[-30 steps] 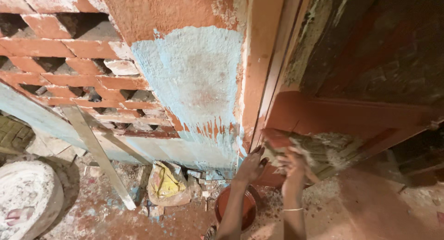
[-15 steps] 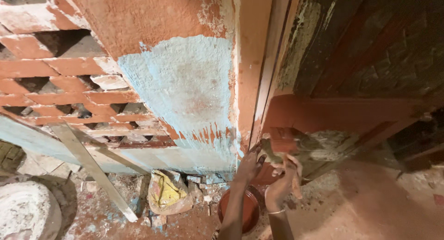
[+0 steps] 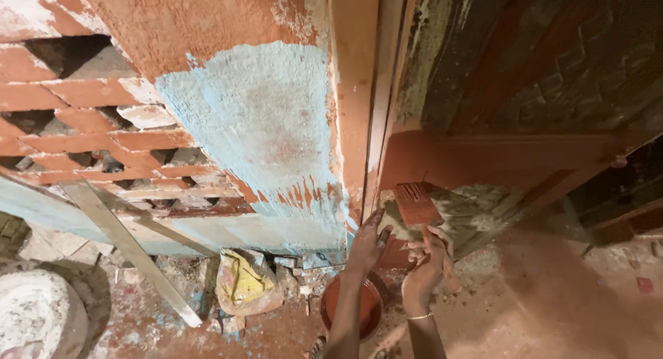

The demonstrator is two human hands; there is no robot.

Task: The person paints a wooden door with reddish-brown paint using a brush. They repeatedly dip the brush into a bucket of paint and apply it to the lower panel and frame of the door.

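the wide paint brush (image 3: pixel 416 203) sits flat against the low part of the wooden door (image 3: pixel 525 158), just beside the door frame (image 3: pixel 356 89), its bristles red-orange with paint. the right hand (image 3: pixel 427 259) is wrapped around the brush handle from below, fingers curled tight. the left hand (image 3: pixel 366 238) is raised with fingers spread loosely, fingertips close to the frame's foot; whether it touches the wood cannot be told. under both wrists stands a round red paint pot (image 3: pixel 353 305) on the dusty floor (image 3: pixel 552 297).

by the look of it, the frame and the door's cross panel already carry fresh orange, while the strip right of the brush is grey-green and bare, and the dark upper boards look unpainted. the wall (image 3: pixel 255 124) to the left shows a scraped blue patch, with a brick lattice (image 3: pixel 83 131) beyond, a leaning plank (image 3: pixel 128 245) and a yellow bag (image 3: pixel 245 283) at its foot.
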